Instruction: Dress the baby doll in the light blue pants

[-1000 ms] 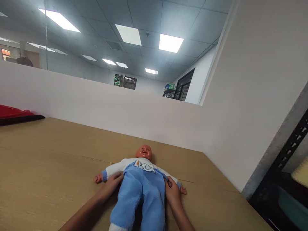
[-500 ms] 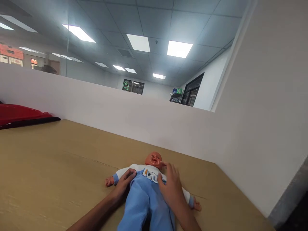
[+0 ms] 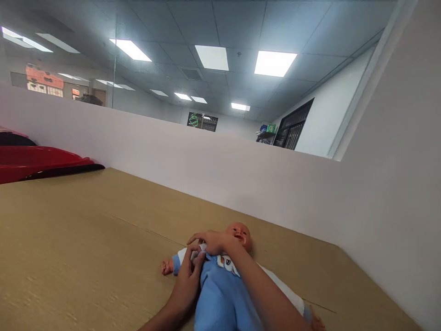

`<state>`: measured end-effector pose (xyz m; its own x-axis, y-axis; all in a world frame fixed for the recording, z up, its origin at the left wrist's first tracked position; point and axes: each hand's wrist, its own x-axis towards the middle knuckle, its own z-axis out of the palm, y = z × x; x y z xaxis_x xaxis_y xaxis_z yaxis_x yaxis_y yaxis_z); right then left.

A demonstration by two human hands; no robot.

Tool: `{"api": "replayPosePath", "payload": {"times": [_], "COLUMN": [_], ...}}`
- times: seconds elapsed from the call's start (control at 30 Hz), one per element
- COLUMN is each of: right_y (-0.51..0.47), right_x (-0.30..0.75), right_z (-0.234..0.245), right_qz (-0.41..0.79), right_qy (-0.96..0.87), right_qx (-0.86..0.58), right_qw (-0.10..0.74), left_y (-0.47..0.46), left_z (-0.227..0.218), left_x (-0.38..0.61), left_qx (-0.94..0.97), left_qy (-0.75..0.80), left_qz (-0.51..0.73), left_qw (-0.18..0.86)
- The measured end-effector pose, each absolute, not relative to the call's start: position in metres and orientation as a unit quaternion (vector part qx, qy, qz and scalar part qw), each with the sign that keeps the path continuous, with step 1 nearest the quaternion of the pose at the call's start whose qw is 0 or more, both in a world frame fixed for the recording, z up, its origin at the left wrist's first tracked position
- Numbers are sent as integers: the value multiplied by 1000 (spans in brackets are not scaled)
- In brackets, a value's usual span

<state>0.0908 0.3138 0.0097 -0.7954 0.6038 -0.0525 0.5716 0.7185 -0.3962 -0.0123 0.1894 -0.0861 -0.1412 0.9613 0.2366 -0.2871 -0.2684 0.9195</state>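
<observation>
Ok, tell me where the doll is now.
In the head view, the doll lies face up on the table at bottom centre, the left hand and right hand by its picture-left shoulder.

You stood in an office-like indoor space, though its exact use could not be told. Over the white partition point(image 3: 206, 158) before you, you could see a gridded panel ceiling point(image 3: 237, 23) with flush rectangular lights point(image 3: 275, 63) and an air vent point(image 3: 191, 74), plus a dark-framed, barred window point(image 3: 294, 124).
</observation>
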Motion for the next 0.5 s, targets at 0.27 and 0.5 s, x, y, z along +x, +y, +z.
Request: {"api": "replayPosePath", "payload": {"times": [0.27, 0.5], "right_y": [310, 298], "right_x": [117, 136], "right_z": [47, 40], "right_qz": [143, 164], "right_qy": [-927, -921], "right_qx": [-342, -338], "right_qw": [57, 103], "left_y": [193, 191], "left_z": [-89, -69], "left_x": [-17, -23], "left_qx": [476, 459], "left_qy": [453, 477], "left_qz": [687, 719], "left_qw": [312, 212]}}
